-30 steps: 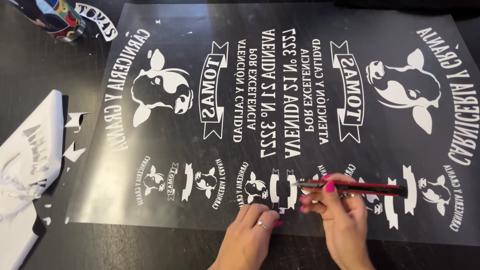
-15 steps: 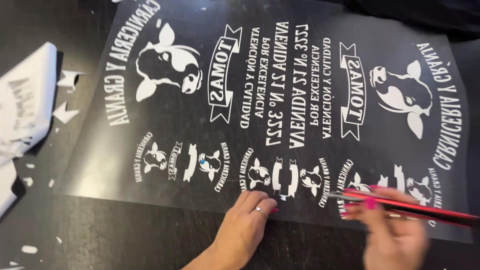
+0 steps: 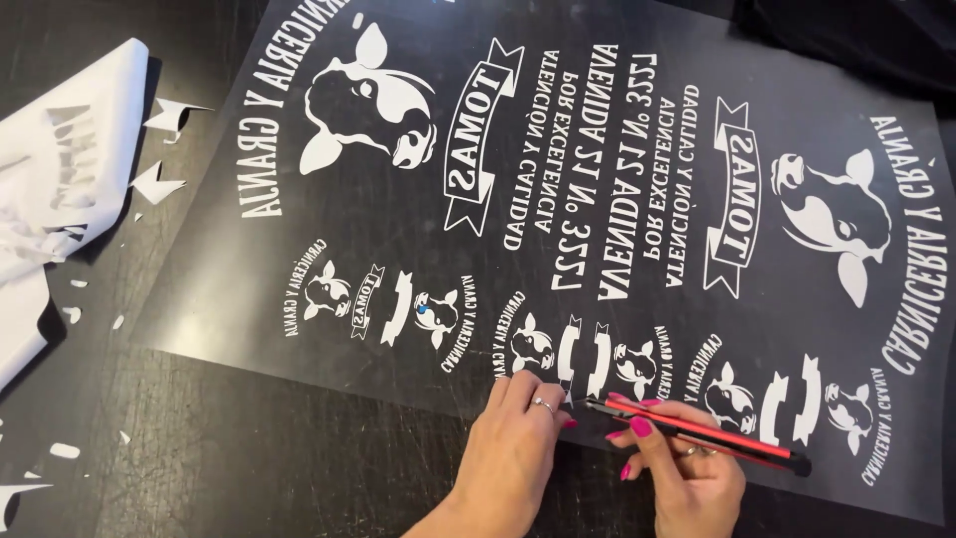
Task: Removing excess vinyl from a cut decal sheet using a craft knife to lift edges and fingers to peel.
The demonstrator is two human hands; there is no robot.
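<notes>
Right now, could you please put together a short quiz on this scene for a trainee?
1. True or false: the right hand holds a red and black tool.
2. What does the left hand press on? A) the transparent sheet B) the white scraps C) a cup
3. On which side of the sheet does the white peeled waste lie in the head view?

Key: 1 true; 2 A; 3 the left side, on the dark table.

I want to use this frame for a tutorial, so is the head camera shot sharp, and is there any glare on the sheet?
Head view: the printed transfer sheet and both hands are sharp; left hand, right hand holding the red tool. Faint sheen along the sheet's upper left; the top right corner falls into dark shadow.
</notes>
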